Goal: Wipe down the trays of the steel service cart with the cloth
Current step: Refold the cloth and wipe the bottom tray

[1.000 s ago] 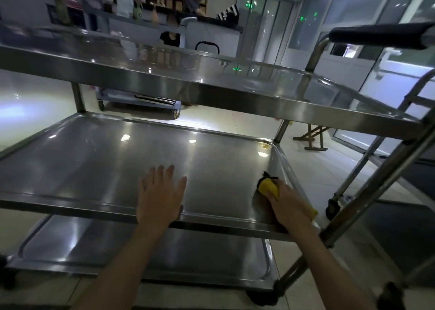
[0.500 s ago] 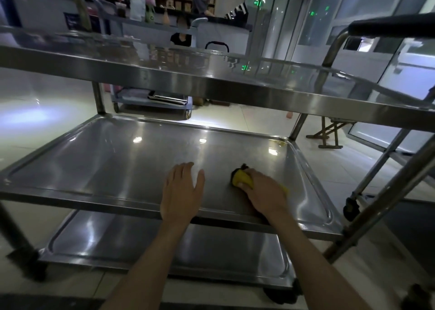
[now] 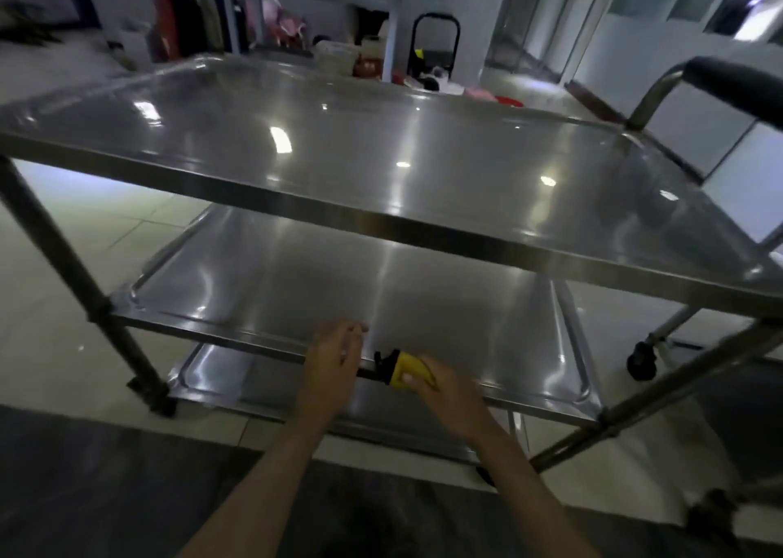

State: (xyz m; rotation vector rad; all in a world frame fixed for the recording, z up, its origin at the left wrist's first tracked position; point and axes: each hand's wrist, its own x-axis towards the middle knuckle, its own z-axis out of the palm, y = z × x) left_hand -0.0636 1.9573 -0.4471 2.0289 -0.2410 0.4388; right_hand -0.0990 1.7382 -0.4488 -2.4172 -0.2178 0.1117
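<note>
Fingers (image 3: 407,377) of the right hand (image 3: 440,392) are gripping the yellow cloth (image 3: 404,369) at the near edge of the middle tray (image 3: 487,316), low in the frame's centre. Just left of it, the left hand (image 3: 332,358) is hovering with fingers loosely curled, holding nothing. Judging by this, the middle tray's wiping is wrapping up; next probably calls for carrying the cloth to the top tray (image 3: 381,146) or the bottom tray (image 3: 212,371).

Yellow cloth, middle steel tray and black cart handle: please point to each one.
Yellow cloth (image 3: 406,370), head view, its yellow fold.
Middle steel tray (image 3: 423,303), head view, bare flat surface.
Black cart handle (image 3: 737,85), head view, padded grip.
</note>
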